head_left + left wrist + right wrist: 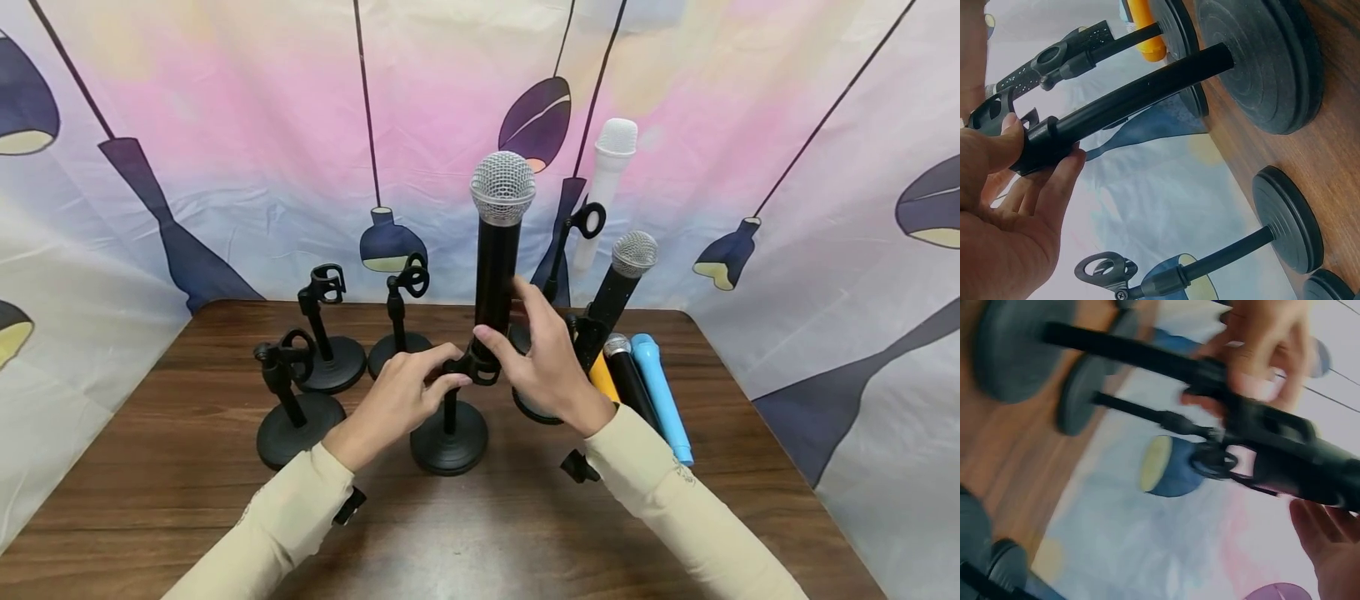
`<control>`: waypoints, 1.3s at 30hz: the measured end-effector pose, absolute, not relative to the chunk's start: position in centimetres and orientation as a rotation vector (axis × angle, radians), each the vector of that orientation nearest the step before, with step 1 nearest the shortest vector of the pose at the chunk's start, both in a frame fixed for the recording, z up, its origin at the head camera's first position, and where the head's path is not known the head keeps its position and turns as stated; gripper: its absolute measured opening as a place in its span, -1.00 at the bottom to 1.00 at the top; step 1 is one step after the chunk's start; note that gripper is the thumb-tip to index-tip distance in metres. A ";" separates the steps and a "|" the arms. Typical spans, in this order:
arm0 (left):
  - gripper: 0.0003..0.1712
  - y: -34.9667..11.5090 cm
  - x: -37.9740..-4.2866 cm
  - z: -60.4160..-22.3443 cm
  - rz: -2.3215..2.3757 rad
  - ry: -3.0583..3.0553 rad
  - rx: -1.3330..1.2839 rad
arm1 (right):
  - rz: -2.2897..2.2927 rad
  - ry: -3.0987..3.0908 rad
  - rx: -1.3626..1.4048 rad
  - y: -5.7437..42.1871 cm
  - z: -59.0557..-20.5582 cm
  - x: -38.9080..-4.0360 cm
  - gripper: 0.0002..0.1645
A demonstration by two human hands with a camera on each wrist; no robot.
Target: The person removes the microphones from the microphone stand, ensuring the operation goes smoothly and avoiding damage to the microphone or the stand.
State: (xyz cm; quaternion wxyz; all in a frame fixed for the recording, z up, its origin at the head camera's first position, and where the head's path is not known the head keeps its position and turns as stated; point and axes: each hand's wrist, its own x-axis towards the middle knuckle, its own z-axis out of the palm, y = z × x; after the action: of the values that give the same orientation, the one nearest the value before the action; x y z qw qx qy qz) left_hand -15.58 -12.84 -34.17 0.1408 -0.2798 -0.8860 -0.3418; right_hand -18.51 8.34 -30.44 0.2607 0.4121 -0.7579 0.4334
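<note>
A black microphone (496, 267) with a silver mesh head stands upright in front of me, its lower end in the clip (485, 372) of a small black microphone stand (450, 442). My right hand (543, 358) grips the microphone's body low down, thumb in front and fingers behind. With thumb and fingers, my left hand (401, 398) pinches the stand just below the clip, on the neck (1047, 140). The stand's round base rests on the wooden table. Seen from the right wrist, the microphone (1297, 462) runs through the clip and is blurred.
Several stands with bare clips, one a near-left stand (285, 417), are at the left and back. At the right, a white microphone (606, 179) and another black microphone (611, 292) are raised on stands. Beside them lie yellow (602, 379), black (636, 387) and blue microphones (662, 400).
</note>
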 end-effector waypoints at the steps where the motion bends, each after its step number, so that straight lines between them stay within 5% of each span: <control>1: -0.80 -12.8 -15.5 -34.1 -0.989 -2.558 -0.807 | 1.199 -2.042 1.120 8.3 -30.2 -18.5 -0.31; 16: -0.79 -12.7 -15.3 -34.0 -0.983 -2.607 -0.775 | 1.226 -1.985 1.036 7.7 -30.1 -18.4 -0.41; 39: -0.78 -12.7 -15.4 -33.8 -0.966 -2.619 -0.782 | 1.264 -1.977 1.077 7.7 -29.0 -18.9 -0.29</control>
State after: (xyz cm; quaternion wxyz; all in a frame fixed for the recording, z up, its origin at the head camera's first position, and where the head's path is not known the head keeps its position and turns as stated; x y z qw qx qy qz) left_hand -15.43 -12.72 -33.77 0.1210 -0.2676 -0.8969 -0.3307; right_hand -18.94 7.75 -29.03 0.2763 0.4008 -0.7360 0.4705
